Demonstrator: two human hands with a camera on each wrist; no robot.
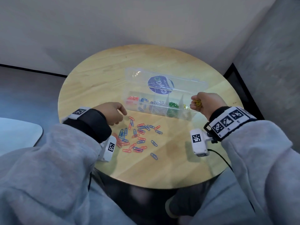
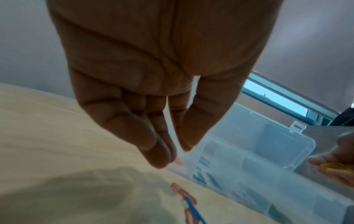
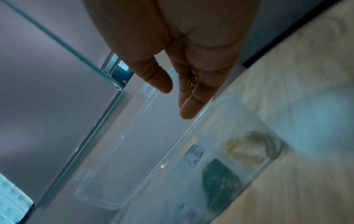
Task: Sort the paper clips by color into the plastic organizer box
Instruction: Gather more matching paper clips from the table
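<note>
A clear plastic organizer box (image 1: 162, 113) lies on the round wooden table (image 1: 100, 82) with its lid (image 1: 139, 73) folded back. Its compartments hold red (image 1: 132, 99), blue, silver, green (image 1: 173, 105) and yellow (image 1: 186, 108) clips. Loose red and blue paper clips (image 1: 139, 137) are scattered in front of it. My left hand (image 1: 123, 116) hovers at the pile's upper left, fingers relaxed and holding nothing (image 2: 176, 151), close to a red clip (image 1: 131, 118). My right hand (image 1: 194, 104) grips a bunch of yellow paper clips (image 1: 198, 103) above the box's right end; one yellow clip (image 3: 192, 87) shows against its fingers.
The table's front edge (image 1: 146, 186) is near my lap. A black cable (image 1: 222, 158) runs off the right wrist camera (image 1: 199, 142) across the table. A white surface (image 1: 16, 132) lies low on the left. Walls close in behind and to the right.
</note>
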